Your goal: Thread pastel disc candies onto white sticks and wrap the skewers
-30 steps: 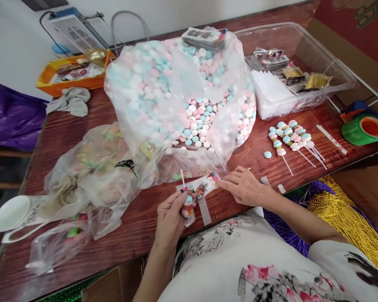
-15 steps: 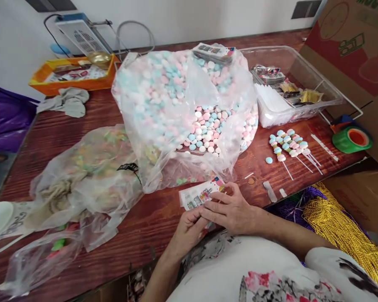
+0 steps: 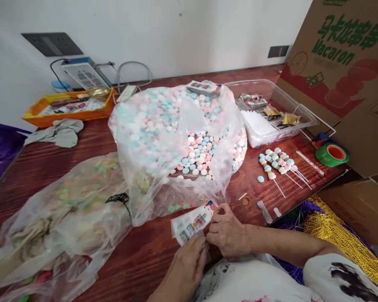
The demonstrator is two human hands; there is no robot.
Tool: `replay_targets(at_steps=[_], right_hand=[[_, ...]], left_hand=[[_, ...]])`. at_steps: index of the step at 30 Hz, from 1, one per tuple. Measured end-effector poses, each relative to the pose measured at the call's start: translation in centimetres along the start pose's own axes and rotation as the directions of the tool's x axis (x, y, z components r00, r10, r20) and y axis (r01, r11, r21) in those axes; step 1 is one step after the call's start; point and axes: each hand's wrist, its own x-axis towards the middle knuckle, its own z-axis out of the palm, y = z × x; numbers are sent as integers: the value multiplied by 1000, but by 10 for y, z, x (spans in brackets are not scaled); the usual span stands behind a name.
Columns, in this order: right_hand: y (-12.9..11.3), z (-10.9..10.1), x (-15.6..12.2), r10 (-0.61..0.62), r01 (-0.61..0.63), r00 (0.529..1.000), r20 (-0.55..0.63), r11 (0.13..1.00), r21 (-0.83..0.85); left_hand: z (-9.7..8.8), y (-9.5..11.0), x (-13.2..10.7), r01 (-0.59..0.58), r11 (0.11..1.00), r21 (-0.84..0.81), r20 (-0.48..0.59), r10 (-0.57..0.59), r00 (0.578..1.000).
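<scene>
My left hand [image 3: 189, 262] is closed on the lower end of a small printed plastic bag [image 3: 192, 222], white with coloured print. Close beside it, my right hand [image 3: 228, 233] pinches the bag's right edge, fingers bent inward. Both hands are low over the table's front edge, near my body. What the bag contains is hidden by my fingers. Just beyond the hands lies a large clear plastic bag [image 3: 145, 138] of pink, blue and white round candies [image 3: 200, 153]. Several skewers of candies [image 3: 279, 161] lie on the table to the right, with one loose blue candy [image 3: 260, 179].
A clear plastic bin [image 3: 271, 134] holds packets and white slips. Green tape [image 3: 332, 154] lies by a cardboard box [image 3: 343, 84]. At left are a bag of coloured candies [image 3: 72, 209], a grey glove [image 3: 61, 132], an orange tray [image 3: 38, 119] and a sealing device [image 3: 86, 75].
My view has tilted up, showing more of the wall and box. My right hand's fingers have curled in at the printed bag's edge; the left hand stays closed on it.
</scene>
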Motion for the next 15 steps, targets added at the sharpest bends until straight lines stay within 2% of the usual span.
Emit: replay_targets(at_steps=[2, 4, 6, 8, 11, 13, 15], right_hand=[[1, -6, 4, 25, -26, 999, 36, 1000, 15], [4, -20, 9, -1, 1, 1000, -23, 1000, -7], [12, -38, 14, -32, 25, 992, -123, 998, -56], [25, -51, 19, -28, 9, 986, -167, 994, -110], [47, -54, 21, 24, -32, 999, -48, 983, -182], [59, -47, 16, 47, -31, 997, 69, 976, -213], [66, -39, 7, 68, -37, 989, 130, 974, -225]], left_hand=[[4, -8, -3, -69, 986, 150, -81, 82, 993], [1, -13, -3, -96, 978, 187, -118, 119, 986], [-5, -12, -1, -76, 990, 119, -129, 92, 987], [-12, -9, 3, -19, 1000, -7, -127, 18, 992], [-17, -3, 8, 112, 970, -216, -164, -149, 975], [-15, -1, 13, 194, 921, -338, -185, -267, 946], [-12, -1, 19, 251, 873, -418, -158, -342, 927]])
